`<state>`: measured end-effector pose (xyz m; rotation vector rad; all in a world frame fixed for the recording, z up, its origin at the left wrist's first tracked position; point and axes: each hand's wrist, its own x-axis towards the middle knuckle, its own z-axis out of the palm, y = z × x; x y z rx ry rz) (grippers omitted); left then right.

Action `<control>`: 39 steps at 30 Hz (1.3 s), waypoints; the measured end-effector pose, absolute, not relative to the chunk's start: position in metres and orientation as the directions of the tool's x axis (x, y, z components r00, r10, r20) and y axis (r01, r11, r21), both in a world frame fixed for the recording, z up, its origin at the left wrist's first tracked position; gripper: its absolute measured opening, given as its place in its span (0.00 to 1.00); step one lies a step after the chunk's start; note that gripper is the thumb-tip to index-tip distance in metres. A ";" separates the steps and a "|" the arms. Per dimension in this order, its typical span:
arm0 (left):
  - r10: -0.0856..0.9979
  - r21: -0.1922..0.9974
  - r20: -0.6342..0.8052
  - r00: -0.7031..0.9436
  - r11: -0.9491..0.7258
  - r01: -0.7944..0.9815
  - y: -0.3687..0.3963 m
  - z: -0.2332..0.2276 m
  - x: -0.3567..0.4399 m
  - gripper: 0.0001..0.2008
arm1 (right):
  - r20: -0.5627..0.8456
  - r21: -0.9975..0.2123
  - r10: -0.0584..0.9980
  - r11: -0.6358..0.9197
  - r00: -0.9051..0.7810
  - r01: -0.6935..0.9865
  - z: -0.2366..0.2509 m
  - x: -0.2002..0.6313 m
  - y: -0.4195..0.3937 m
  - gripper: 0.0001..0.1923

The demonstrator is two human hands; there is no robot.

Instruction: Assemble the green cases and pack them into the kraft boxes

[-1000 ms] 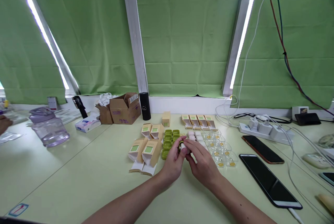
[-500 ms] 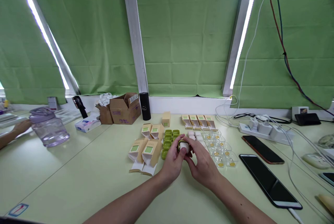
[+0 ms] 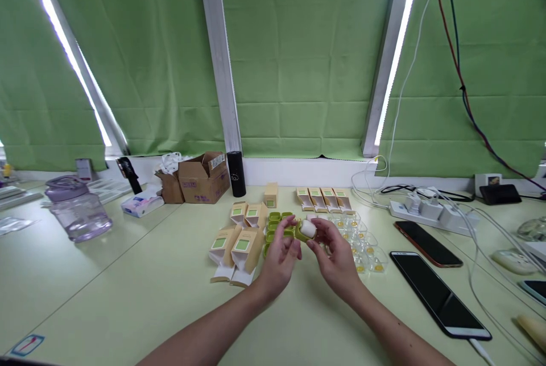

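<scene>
In front of me a small green cup (image 3: 300,236) with a rounded white block (image 3: 307,228) in it is tilted between my hands. My right hand (image 3: 339,252) grips it between thumb and fingertips. My left hand (image 3: 278,260) is at its left side with thumb and index finger apart; whether a fingertip touches the cup I cannot tell. More green cups (image 3: 273,218) stand behind the left hand, partly covered. Behind the right hand are rows of clear plastic cups (image 3: 370,251) with yellow centres. Other white blocks are mostly hidden there.
Open cardboard boxes (image 3: 247,246) with green labels stand left of the hands, more small boxes (image 3: 326,200) farther back. A phone (image 3: 439,295) on a cable, another phone (image 3: 427,243) and a power strip (image 3: 435,215) lie right. A water jug (image 3: 79,215) stands left.
The green cup with the white block has tilted and shifted slightly right. My left fingers have loosened from around it. The other person's hand at far left has gone out of view.
</scene>
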<state>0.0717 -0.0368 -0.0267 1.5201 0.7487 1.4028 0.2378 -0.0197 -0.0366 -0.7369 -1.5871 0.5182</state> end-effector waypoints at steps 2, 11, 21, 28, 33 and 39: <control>0.867 0.873 0.486 0.107 -0.488 -0.013 -0.036 -0.027 0.068 0.25 | 0.634 -0.774 0.774 0.634 0.001 0.000 -0.038 0.239 -0.014 0.18; 0.567 0.401 0.784 0.253 -0.773 0.491 -0.031 -0.030 0.057 0.24 | 0.268 -0.894 0.961 0.220 -0.072 -0.391 -0.029 0.239 -0.011 0.28; 0.510 0.306 0.795 0.328 -0.804 0.510 -0.024 -0.035 0.055 0.30 | 0.207 -0.915 0.965 0.132 -0.162 -0.380 -0.024 0.241 -0.017 0.25; 0.564 0.412 0.797 0.213 -0.768 0.490 -0.023 -0.035 0.055 0.26 | 0.213 -0.926 0.965 0.150 -0.153 -0.347 -0.023 0.245 -0.016 0.28; 0.717 0.649 0.694 0.060 -0.660 0.379 -0.022 -0.032 0.059 0.21 | 0.252 -0.933 0.957 0.202 -0.141 -0.297 -0.020 0.246 -0.017 0.28; 0.890 0.886 0.454 -0.047 -0.457 -0.078 -0.012 -0.031 0.063 0.21 | 0.261 -0.933 0.965 0.249 -0.012 -0.260 -0.009 0.255 -0.015 0.27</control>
